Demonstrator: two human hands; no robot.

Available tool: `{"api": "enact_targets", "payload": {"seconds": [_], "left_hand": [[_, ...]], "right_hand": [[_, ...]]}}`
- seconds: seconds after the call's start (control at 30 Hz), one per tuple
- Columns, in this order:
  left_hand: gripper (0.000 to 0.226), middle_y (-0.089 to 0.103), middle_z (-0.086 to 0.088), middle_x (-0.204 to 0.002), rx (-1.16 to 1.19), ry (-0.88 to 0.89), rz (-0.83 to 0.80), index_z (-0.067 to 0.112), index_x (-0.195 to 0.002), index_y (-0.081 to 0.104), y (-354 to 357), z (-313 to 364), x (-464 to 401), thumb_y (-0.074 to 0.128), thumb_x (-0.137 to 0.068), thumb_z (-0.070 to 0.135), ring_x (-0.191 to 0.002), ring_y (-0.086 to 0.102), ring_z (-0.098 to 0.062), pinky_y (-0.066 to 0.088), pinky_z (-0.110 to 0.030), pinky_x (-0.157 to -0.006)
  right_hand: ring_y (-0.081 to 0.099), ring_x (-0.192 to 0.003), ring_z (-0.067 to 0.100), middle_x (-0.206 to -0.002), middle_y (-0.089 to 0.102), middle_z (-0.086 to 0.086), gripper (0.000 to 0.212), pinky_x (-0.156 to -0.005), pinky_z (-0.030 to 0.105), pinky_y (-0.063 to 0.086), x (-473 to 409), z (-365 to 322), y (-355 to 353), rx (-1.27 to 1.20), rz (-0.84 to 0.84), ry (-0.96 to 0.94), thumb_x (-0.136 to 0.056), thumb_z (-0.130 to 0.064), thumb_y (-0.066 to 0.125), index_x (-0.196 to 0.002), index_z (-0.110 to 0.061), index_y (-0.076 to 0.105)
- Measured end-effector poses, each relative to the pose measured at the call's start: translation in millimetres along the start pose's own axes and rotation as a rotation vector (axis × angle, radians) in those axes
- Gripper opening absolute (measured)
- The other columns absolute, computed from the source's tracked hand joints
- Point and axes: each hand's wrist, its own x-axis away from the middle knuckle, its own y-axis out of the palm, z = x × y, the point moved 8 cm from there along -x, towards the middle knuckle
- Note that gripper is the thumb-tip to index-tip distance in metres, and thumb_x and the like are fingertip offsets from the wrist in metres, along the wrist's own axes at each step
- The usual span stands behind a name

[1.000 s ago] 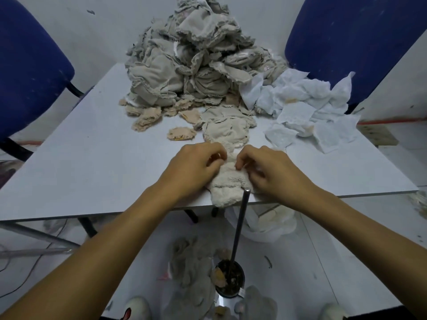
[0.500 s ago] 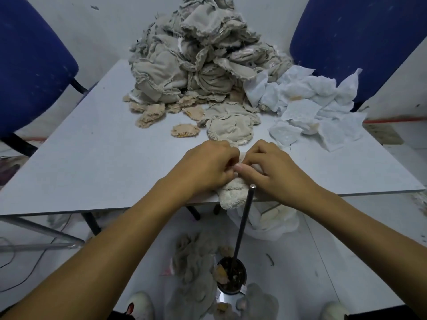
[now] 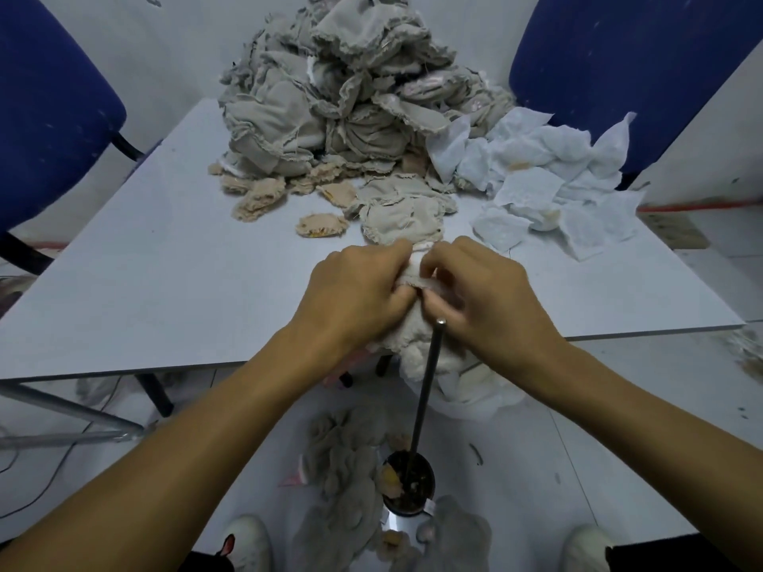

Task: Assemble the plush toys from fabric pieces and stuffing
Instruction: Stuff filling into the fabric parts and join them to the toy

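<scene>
Pinching a plush piece at the desk near edge, lower centre of frame: left hand and right hand both grip its top opening. Its long axis runs toward the viewer, hanging over the edge just above the upright rod.

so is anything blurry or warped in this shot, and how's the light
Head view: light is flat and dim with a bluish cast, no glare and only soft shadows; the wide lens bows the table edge and swells the forearms at the bottom; the fingers of the right hand are slightly motion-smeared on the plush piece, while the left hand and the fabric pile look sharp.
</scene>
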Motion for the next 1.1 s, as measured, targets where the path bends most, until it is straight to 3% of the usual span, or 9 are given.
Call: {"api": "enact_targets", "payload": {"seconds": [0.1,0.2,0.43,0.67,0.73,0.83,0.9,0.97,1.1], "left_hand": [[0.02,0.044,-0.007,-0.063,0.091,0.202,0.308,0.015,-0.071,0.042,-29.1,21.3,20.2,0.06,-0.079,0.014,-0.052,0.04,-0.029,0.032,-0.034,-0.045],[0.022,0.045,-0.01,-0.06,0.069,0.344,0.438,0.008,-0.063,0.048,-39.0,31.1,38.6,0.064,-0.078,0.003,-0.049,0.036,-0.025,0.031,-0.033,-0.04],[0.022,0.043,-0.011,-0.066,0.29,0.589,0.239,0.003,-0.063,0.052,-40.2,39.7,48.8,0.051,-0.083,0.009,-0.065,0.032,-0.021,0.031,-0.037,-0.055],[0.033,0.057,-0.018,-0.093,0.26,0.431,0.299,-0.001,-0.08,0.062,-54.0,35.5,38.7,0.051,-0.089,0.028,-0.09,0.048,-0.031,0.038,-0.038,-0.081],[0.037,0.057,-0.015,-0.105,0.254,0.414,0.179,0.001,-0.096,0.064,-43.8,35.6,34.8,0.052,-0.09,0.035,-0.1,0.05,-0.031,0.039,-0.037,-0.088],[0.045,0.059,0.008,-0.105,0.45,0.212,-0.242,0.02,-0.118,0.051,-10.5,20.8,31.9,0.05,-0.088,0.054,-0.099,0.055,-0.011,0.046,-0.036,-0.085],[0.052,0.06,0.017,-0.091,0.636,0.002,-0.448,0.033,-0.116,0.041,7.9,8.8,36.5,0.058,-0.079,0.065,-0.085,0.059,-0.006,0.051,-0.037,-0.077],[0.053,0.066,0.008,-0.088,0.695,-0.041,-0.523,0.032,-0.109,0.049,14.5,6.1,37.5,0.073,-0.071,0.061,-0.082,0.064,-0.016,0.054,-0.045,-0.074],[0.035,0.071,0.004,-0.09,0.656,0.02,-0.544,0.023,-0.098,0.067,13.9,11.2,34.9,0.082,-0.073,0.041,-0.086,0.067,-0.016,0.054,-0.049,-0.079]], "right_hand": [[0.055,-0.076,0.023,-0.084,0.059,0.009,0.01,-0.068,0.024,0.04,13.5,-10.7,-28.0,0.002,0.237,-0.144,-0.08,0.002,0.071,-0.089,-0.001,0.068],[0.06,-0.076,0.027,-0.085,0.065,0.015,0.006,-0.07,0.031,0.047,31.9,-24.7,-39.0,0.013,0.32,-0.314,-0.086,0.003,0.07,-0.091,0.002,0.073],[0.062,-0.073,0.032,-0.087,0.067,0.018,0.019,-0.068,0.037,0.05,54.2,-38.4,-40.5,-0.098,0.288,-0.463,-0.086,0.007,0.07,-0.104,0.001,0.07],[0.062,-0.072,0.033,-0.086,0.068,0.017,0.009,-0.065,0.04,0.048,57.5,-42.3,-37.1,-0.059,0.263,-0.519,-0.09,-0.002,0.069,-0.088,0.005,0.075],[0.062,-0.073,0.033,-0.088,0.069,0.017,0.012,-0.065,0.04,0.048,60.0,-43.5,-22.5,-0.023,0.165,-0.521,-0.091,-0.006,0.069,-0.09,0.004,0.075],[0.058,-0.076,0.022,-0.085,0.064,0.01,0.017,-0.067,0.032,0.047,60.5,-30.9,-16.5,-0.117,0.112,-0.348,-0.093,-0.019,0.066,-0.093,-0.003,0.071],[0.048,-0.075,0.007,-0.086,0.053,-0.002,0.017,-0.068,0.016,0.042,55.4,-17.8,-24.1,-0.215,0.158,-0.185,-0.098,-0.03,0.055,-0.099,-0.013,0.059],[0.043,-0.08,0.005,-0.095,0.046,-0.005,0.022,-0.073,0.008,0.037,47.6,-5.7,-32.9,-0.165,0.225,-0.08,-0.097,-0.035,0.054,-0.107,-0.015,0.058],[0.045,-0.11,0.028,-0.118,0.047,0.013,0.047,-0.094,0.03,0.038,31.6,6.2,-26.8,0.02,0.063,-0.089,-0.087,-0.051,0.06,-0.111,-0.012,0.069]]}}
